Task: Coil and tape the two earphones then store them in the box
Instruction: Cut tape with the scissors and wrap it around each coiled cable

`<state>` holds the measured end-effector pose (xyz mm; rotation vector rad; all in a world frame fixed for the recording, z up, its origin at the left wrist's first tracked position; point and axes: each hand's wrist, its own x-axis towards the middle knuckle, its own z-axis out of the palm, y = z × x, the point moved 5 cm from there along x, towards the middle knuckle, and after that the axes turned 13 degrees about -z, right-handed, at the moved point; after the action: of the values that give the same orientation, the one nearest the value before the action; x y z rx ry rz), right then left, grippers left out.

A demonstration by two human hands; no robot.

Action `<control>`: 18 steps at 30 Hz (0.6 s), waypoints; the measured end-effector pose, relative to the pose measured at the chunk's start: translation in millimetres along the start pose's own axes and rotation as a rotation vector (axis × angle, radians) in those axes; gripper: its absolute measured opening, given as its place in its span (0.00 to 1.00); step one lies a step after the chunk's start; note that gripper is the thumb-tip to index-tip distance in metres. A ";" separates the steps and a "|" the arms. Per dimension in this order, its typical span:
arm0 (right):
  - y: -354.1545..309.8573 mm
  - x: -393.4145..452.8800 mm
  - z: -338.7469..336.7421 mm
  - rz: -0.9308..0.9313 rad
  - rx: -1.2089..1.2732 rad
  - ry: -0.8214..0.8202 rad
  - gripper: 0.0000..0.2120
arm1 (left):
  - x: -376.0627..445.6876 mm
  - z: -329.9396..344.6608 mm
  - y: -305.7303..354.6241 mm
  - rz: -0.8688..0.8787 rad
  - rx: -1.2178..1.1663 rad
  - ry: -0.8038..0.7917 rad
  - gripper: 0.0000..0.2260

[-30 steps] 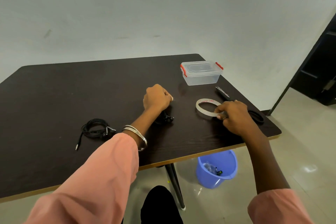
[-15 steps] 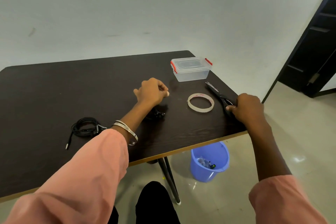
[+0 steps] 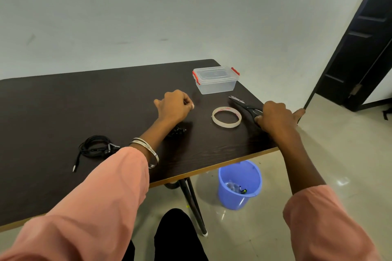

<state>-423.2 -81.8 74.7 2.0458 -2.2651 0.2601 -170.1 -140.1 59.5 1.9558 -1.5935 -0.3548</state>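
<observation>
Head view, with the flat ring of pale tape (image 3: 226,117) as landmark. Right hand (image 3: 275,117) no longer on the ring as a second ago, now just right of it at the table edge, fingers curled together over the handles of the black scissors (image 3: 244,104); blades pointing away toward the box. Ring itself lying flat, free of both hands. Left hand (image 3: 175,105) left of the ring, much as before, closed in a loose fist with something small and pale pinched at the fingertips, probably a tape end, too small to confirm. Under that wrist, a small dark bundle (image 3: 177,131), likely one black earphone, mostly hidden. Far left of the ring, the second black earphone in a loose coil (image 3: 94,146), jack trailing toward the near edge, no tape visible on it. Beyond the ring, the clear plastic box with red clips (image 3: 215,79), lid on. Dark wooden table (image 3: 63,108) otherwise bare; blue bucket (image 3: 239,184) on the floor below the ring.

Meaning, as a judgement: shift from pulling tape to cutting it. Neither earphone stored, box not yet opened, so early in the job.
</observation>
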 end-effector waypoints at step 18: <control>-57.5 -53.7 -48.0 -0.330 -0.209 -0.148 0.25 | -5.1 0.0 10.8 0.157 0.127 0.176 0.09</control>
<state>-363.0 -26.1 116.9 2.3390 -1.8838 -0.1480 -180.1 -136.4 65.0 1.8810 -1.6747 -0.0180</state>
